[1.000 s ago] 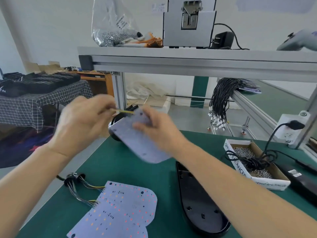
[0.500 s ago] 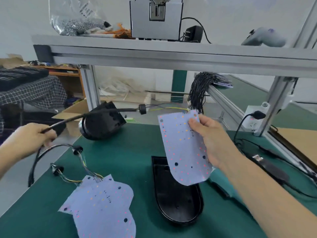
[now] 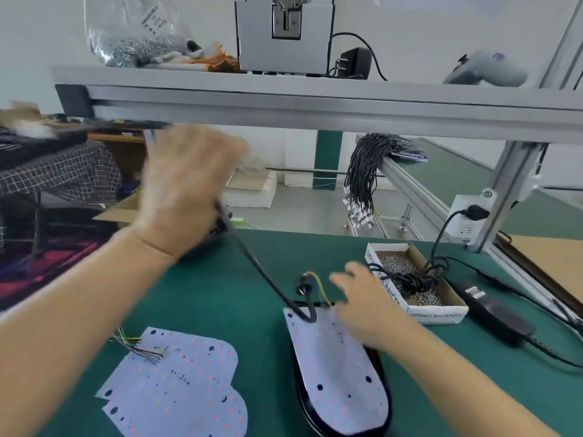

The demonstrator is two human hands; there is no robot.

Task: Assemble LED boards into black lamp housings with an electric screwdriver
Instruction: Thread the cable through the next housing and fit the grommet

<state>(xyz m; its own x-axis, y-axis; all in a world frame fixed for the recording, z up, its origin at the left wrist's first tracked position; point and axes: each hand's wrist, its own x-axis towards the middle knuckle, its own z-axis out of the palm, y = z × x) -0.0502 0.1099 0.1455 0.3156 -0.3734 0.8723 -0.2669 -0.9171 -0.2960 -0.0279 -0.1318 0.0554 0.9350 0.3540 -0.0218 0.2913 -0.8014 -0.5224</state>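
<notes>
Where the right hand (image 3: 366,307) earlier held the LED board (image 3: 337,373) upright, fingers now spread flat on it in the housing (image 3: 383,370); left hand (image 3: 186,187) has risen, gripping the cable (image 3: 258,269).

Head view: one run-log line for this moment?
step: seating | white LED board lies on black lamp housing | right hand on board | left hand gripping black cable

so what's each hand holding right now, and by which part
The left hand grips the black cable, near its upper end by the lamp head. The right hand holds nothing; it rests flat on the LED board in the housing.
</notes>
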